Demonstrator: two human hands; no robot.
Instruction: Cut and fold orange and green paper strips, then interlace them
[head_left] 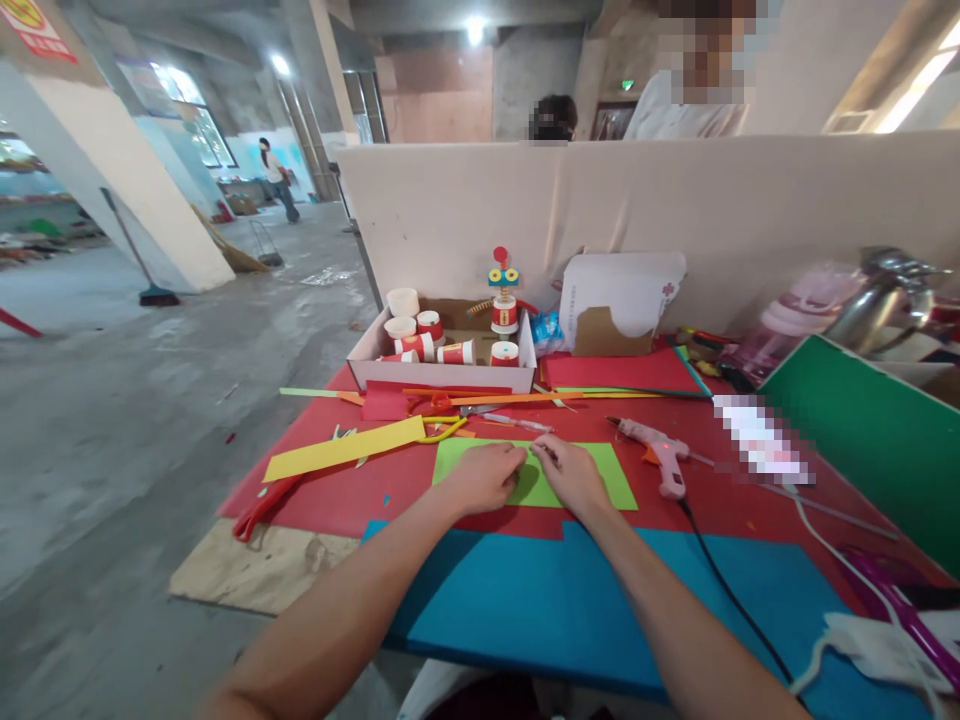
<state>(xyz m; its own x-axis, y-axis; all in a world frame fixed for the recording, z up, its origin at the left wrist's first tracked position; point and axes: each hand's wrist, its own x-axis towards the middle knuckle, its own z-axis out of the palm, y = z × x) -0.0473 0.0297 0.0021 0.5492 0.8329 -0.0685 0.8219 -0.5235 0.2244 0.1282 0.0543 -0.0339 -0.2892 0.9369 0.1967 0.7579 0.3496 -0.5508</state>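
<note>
While both hands work close together near mid-frame, the green paper (534, 492) lies flat under them, ctr of the frame, on the red table cover (337, 500). L hand (489, 477) rests over the paper's left half, fingers curled inward; can't tell if it grips anything. R hand (574, 474) sits just beside it, to the right, w/ thumb and fingertips drawn together near the top edge; whether sth. is pinched there is too small to tell. The fingertips of the two hands nearly meet.

Right of the hands, the pink glue gun (664, 455) lies on its side, nozzle toward upper left, its black cord (724, 575) running down to the lower right. Left of ctr, a yellow strip (345, 448) slants across the red, w/ its right end by the yellow-handled tool (448, 430). Blue sheet (600, 590) covers the lower ctr, under the forearms.

Above, a shallow box (442, 378) holds paper cups (456, 353) (some upright, some tipped over), plus a cup figure (505, 316) w/ round yellow eyes and a red disc on top. White carton (626, 285) stands to its right; green board (870, 440) leans at far right. Bkgd: one person (279, 183) in the upper left, another in white (690, 110), upper right.
</note>
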